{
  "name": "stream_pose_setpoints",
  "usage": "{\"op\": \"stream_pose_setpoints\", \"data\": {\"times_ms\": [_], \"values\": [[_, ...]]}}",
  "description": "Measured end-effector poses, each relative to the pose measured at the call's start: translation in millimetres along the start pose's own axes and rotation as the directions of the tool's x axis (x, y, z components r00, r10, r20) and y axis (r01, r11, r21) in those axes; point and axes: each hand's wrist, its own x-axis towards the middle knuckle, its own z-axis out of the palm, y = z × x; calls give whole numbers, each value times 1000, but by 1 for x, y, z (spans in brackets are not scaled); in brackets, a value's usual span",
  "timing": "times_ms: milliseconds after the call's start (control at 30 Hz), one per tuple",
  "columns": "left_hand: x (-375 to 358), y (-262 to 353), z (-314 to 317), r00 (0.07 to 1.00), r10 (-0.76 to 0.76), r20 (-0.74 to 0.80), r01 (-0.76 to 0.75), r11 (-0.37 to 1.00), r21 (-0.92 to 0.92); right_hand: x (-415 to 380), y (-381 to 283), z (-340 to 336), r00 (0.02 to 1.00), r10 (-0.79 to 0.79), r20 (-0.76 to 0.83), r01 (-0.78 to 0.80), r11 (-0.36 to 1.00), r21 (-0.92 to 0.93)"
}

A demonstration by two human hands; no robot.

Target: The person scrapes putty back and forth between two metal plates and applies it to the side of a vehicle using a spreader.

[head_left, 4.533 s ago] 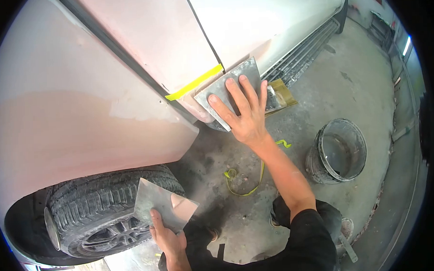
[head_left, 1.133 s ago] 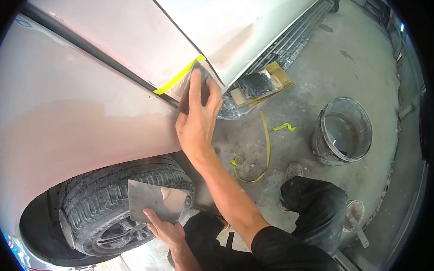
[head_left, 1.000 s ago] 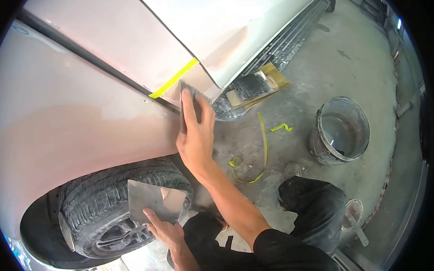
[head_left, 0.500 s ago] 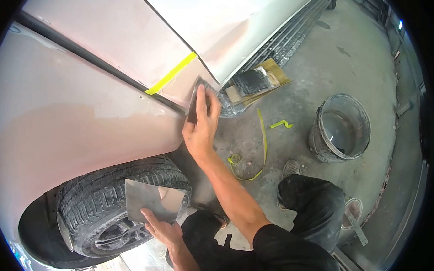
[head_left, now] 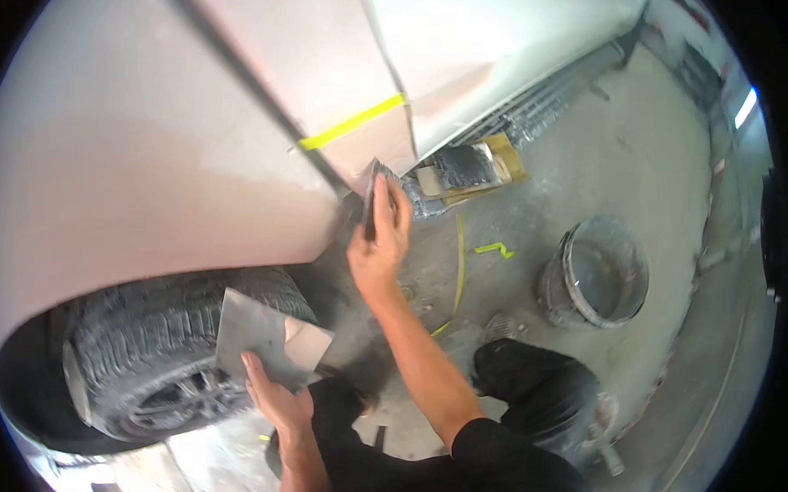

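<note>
My right hand (head_left: 382,251) grips a thin, dark, flat filler spreader (head_left: 372,202), fingers stretched along it. The spreader is at the lower end of the pinkish car panel (head_left: 375,153), below a strip of yellow tape (head_left: 355,122); whether its edge touches is hard to tell. Down by the tyre (head_left: 184,314), my left hand (head_left: 278,404) holds a grey flat mixing plate (head_left: 256,333), thumb on top and the other fingers mostly hidden. A smooth beige patch of filler (head_left: 308,343) covers the plate's right corner.
A dirty bucket (head_left: 553,284) stands on the floor to the right. Near the side step (head_left: 541,111) lies a piece of cardboard (head_left: 510,159) with a dark pad (head_left: 464,167) on it. Yellow tape scraps (head_left: 496,248) lie on the floor. My bent knee (head_left: 538,384) is below the bucket.
The head view has turned and shifted, and looks blurrier. My right hand with the spreader has moved lower along the panel, away from the tape. The left hand still holds the plate.
</note>
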Motion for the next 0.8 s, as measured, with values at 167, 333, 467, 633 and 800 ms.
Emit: {"op": "stream_pose_setpoints", "data": {"times_ms": [167,333,467,633,800], "values": [[13,-10,-5,939,-152,307,194,975,-111,-33,14,-73,883,323,342,-361,931,52],[1,-10,14,919,-288,269,346,916,-203,-12,-52,-123,553,639,535,-807,570,155],[4,-8,4,939,-236,249,243,970,4,-14,-103,-120,411,144,900,-210,976,-60],[13,21,-5,939,-238,249,275,953,-124,-34,-74,-129,183,91,979,439,884,-164],[2,17,-17,933,-97,348,72,994,82,-10,-116,-130,464,24,886,457,850,-262]]}}
